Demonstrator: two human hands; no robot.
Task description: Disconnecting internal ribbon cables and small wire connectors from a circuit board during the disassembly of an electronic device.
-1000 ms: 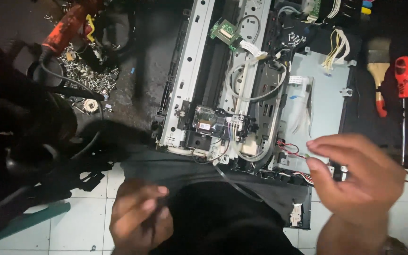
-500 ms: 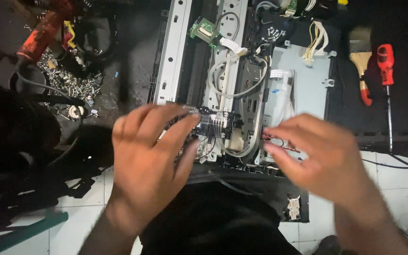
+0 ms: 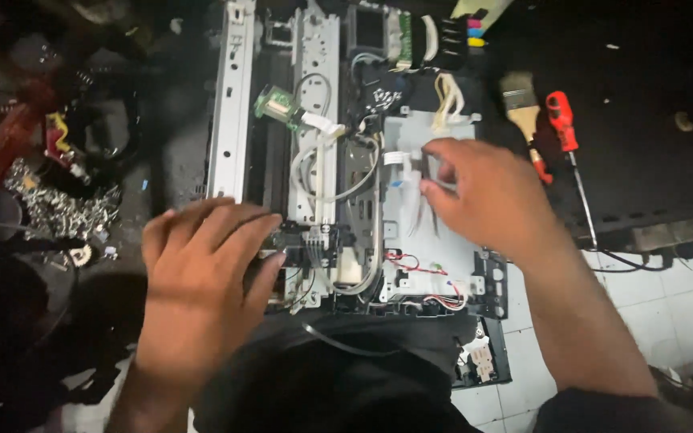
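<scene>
A stripped printer chassis (image 3: 338, 160) lies open in the middle of the view, on a dark surface above a white tiled floor (image 3: 683, 305). Its covers are off: 2 pale metal rails (image 3: 233, 96) run away from the camera, a small green circuit board (image 3: 276, 104) sits tilted between them, and white ribbon cables (image 3: 314, 160) loop down toward a grey plate (image 3: 411, 232) with red and white wires (image 3: 435, 281) at its near edge.

The left hand (image 3: 202, 281) rests palm down on the near left part of the chassis, fingers together and curled over a dark block with wires; its grip holds nothing that can be seen. The right hand (image 3: 491, 196) reaches in from the right over the grey plate, its thumb and fingertips drawn close around the white flat cables (image 3: 399, 160) there; whether it actually pinches one cannot be told, as the hand is blurred.

Just right of the chassis lie a paintbrush (image 3: 520, 108) and a red-handled screwdriver (image 3: 563, 128) side by side. To the far left sits a heap of loose screws (image 3: 58, 212)
</scene>
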